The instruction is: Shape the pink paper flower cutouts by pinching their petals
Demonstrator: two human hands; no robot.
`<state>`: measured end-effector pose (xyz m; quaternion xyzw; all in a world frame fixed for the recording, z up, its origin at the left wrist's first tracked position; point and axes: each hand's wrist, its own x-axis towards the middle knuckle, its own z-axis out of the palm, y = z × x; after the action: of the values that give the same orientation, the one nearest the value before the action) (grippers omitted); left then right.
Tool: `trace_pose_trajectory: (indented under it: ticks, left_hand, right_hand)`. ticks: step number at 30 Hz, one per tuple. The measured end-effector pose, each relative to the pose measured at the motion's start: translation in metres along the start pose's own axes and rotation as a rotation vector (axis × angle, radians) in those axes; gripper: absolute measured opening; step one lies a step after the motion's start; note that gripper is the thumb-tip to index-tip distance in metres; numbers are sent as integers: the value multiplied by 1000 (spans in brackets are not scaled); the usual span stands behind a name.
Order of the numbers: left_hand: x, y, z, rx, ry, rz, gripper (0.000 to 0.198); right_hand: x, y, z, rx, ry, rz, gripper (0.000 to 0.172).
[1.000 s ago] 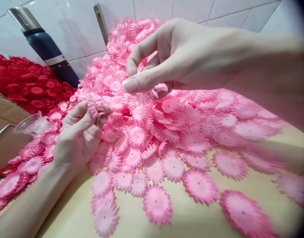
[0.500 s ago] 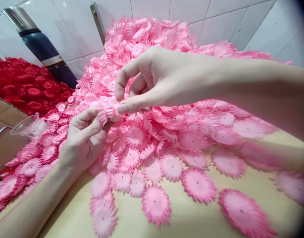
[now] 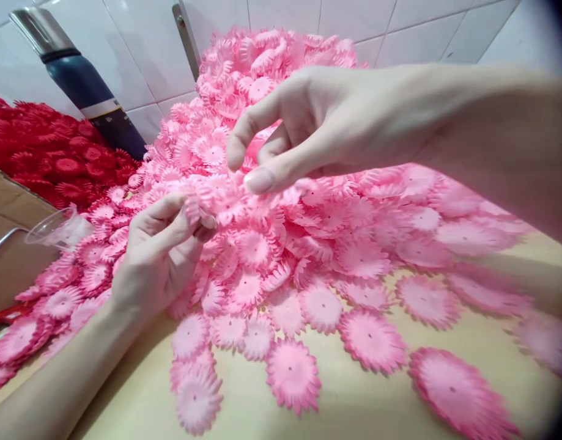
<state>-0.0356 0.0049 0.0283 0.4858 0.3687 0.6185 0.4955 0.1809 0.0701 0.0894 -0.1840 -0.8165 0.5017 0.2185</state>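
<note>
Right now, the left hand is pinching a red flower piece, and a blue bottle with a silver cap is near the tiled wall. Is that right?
Not quite: the flower piece pinched in the left hand is pink, not red, as the head view shows. The blue bottle with its silver cap is indeed near the tiled wall.

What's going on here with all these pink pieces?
A person's left hand pinches a pink fringed piece. The right hand is over a large pink heap, thumb and forefinger apart; whether it holds anything is unclear. Beyond, to the left, are a red heap and a dark blue bottle.
</note>
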Motion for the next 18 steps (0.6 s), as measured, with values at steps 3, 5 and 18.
trace_pose_trajectory:
  ticks: [3,5,18]
  left_hand:
    - [6,-2,-8,-67,14,13,11]
    - [8,-5,-10,-60,24,13,7]
    - [-2,-11,-9,168,-159,11,13]
  right_hand:
    - [-2,-5,-7,-90,193,67,10]
    - [-3,-6,-8,-383,412,133,30]
    - [2,-9,46,-867,241,-256,24]
